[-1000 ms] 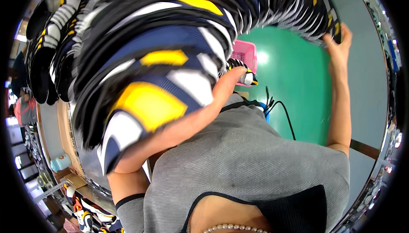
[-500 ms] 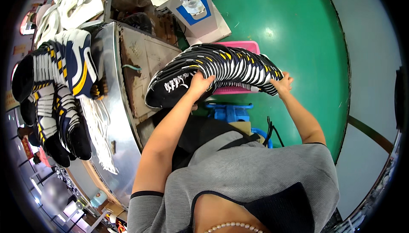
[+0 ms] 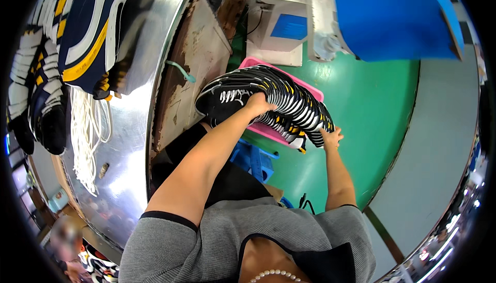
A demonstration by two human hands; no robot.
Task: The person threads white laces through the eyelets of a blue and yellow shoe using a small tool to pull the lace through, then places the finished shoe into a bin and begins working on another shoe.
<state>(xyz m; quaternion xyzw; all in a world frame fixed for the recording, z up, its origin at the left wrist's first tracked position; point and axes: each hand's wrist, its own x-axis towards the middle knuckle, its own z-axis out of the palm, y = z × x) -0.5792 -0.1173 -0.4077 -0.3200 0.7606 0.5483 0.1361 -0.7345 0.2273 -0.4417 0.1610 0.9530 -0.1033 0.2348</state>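
A long nested stack of black shoe uppers with white and yellow stripes is held between my two hands. My left hand grips its near end, thumb on top beside white lacing. At the far right end my right hand is closed round the last uppers. The stack lies over a pink basket, hiding most of its inside. More striped uppers show beneath the stack, at the basket's near side.
A metal-topped table at left bears navy, white and yellow uppers and a bundle of white laces. A white machine with a big blue part stands beyond the basket. Near my legs is a blue stool-like object.
The stack and both hands have come lower over the pink basket, and the right end now slants down toward me. More uppers show below the stack. The view has shifted and turned.
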